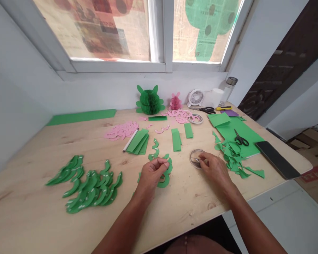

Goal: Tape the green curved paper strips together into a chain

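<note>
My left hand is closed in a pinch on a curved green paper cutout lying near the table's front middle. My right hand reaches to a roll of clear tape, its fingers pinched at the tape's edge. A few more curved green cutouts lie just behind my left hand. A large pile of the same green pieces is spread out at the left front.
Pink curved cutouts, folded green strips and green scraps lie about the wooden table. Black scissors rest on a green sheet. A phone lies at the right edge. Honeycomb paper figures, green and pink, and a small fan stand by the wall.
</note>
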### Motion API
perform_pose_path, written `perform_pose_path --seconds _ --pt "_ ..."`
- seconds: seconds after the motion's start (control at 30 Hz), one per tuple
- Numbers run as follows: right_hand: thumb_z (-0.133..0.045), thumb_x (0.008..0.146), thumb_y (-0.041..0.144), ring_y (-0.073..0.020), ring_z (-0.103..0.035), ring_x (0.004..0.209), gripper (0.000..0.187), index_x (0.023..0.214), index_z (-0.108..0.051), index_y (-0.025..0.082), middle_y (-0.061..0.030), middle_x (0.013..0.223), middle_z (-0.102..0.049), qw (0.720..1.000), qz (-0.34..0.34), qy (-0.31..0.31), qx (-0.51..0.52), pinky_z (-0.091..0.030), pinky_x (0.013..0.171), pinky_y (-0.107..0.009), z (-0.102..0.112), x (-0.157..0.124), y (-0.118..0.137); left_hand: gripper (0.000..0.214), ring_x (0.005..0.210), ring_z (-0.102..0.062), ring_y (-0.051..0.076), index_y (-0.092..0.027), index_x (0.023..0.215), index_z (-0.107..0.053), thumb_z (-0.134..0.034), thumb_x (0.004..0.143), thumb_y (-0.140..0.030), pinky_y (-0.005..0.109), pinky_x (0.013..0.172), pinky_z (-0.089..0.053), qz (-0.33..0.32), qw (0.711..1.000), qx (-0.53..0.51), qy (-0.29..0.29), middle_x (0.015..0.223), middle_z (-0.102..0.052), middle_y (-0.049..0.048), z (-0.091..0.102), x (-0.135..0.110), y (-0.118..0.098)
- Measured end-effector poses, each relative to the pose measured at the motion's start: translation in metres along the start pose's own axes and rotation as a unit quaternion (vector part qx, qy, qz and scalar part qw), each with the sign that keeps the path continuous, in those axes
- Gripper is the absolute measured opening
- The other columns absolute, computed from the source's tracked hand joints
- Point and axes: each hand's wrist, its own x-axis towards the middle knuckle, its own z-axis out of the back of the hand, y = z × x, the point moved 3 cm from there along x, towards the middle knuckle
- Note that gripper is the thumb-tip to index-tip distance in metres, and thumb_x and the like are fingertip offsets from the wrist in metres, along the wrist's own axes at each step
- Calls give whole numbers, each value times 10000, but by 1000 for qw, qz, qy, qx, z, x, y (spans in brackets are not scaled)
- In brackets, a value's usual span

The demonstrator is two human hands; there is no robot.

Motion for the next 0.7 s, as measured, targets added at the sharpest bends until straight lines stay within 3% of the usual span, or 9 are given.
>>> perform_pose_path --seconds 0.2,0.7 --pt "-521 778 201 -181 -619 713 186 898 -655 250 -15 834 -713 1000 3 6 0 -343 578 -252 1 -1 4 186 461 -474 66 -158 677 -596 -694 612 -302 165 426 -308 1 1000 0 5 550 -555 -44 -1 0 0" --pt "-447 792 191 -164 -618 630 297 1008 -649 215 -36 839 -719 997 -17 -51 50 -419 609 -272 -4 -3 0 240 496 -538 101 -160 698 -594 -711 590 -340 172 424 -322 4 1000 6 -3 562 -573 -28 1 2 3"
